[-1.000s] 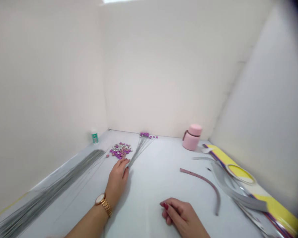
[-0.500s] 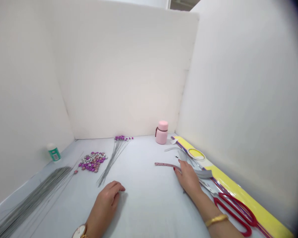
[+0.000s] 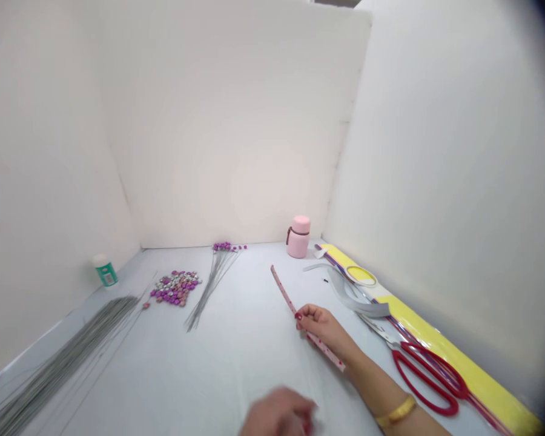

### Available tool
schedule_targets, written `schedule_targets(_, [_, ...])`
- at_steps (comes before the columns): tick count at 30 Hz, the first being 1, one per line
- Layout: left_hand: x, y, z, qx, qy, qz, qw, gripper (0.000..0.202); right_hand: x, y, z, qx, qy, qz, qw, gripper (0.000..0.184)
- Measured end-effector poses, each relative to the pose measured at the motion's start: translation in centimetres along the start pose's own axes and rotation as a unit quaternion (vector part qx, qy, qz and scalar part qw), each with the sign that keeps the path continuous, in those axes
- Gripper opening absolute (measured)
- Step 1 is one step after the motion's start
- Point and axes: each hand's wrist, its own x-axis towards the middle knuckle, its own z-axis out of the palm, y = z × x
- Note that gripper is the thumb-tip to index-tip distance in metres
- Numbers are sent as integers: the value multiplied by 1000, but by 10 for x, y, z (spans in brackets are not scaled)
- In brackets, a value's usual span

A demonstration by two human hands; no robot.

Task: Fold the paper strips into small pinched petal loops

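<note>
My right hand (image 3: pixel 320 327) is closed, with thumb and fingers pinching a narrow pink strip with red spots (image 3: pixel 281 288) near its middle. The strip slants above the table, one end pointing to the back left and the other reaching my wrist. At the bottom edge is my left hand (image 3: pixel 277 413), smeared by motion and partly cut off; whether its fingers hold anything does not show. Right of my right hand lie a curved grey strip (image 3: pixel 376 310) and scissors with red handles (image 3: pixel 454 402). A tiny dark piece (image 3: pixel 326 280) rests behind my right hand.
A pink flask (image 3: pixel 298 241) stands at the back. Left are a white-and-green bottle (image 3: pixel 106 271), a pile of purple and silver beads (image 3: pixel 176 287), and grey wire bundles (image 3: pixel 72 357), (image 3: pixel 208 287). Along the right wall lie yellow sheets (image 3: pixel 463 366) and a tape roll (image 3: pixel 361 276).
My right hand has picked up the pink spotted strip and moved it left and nearer, turning it to a slant. My left hand has moved right and down to the bottom edge.
</note>
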Motion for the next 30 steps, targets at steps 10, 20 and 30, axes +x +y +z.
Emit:
schedule_targets(10, [19,-4,-44,-191,256,-178,931,29,-47,-33,61,200,-190,-11,961,24])
schedule_targets(20, [20,-1,-44,-182,194,-166,950,27,-41,-31,52,223,-226,82,945,32])
schedule_targets(30, [17,8,-46,-335,211,-186,899,21,-36,-27,48,322,-118,106,933,22])
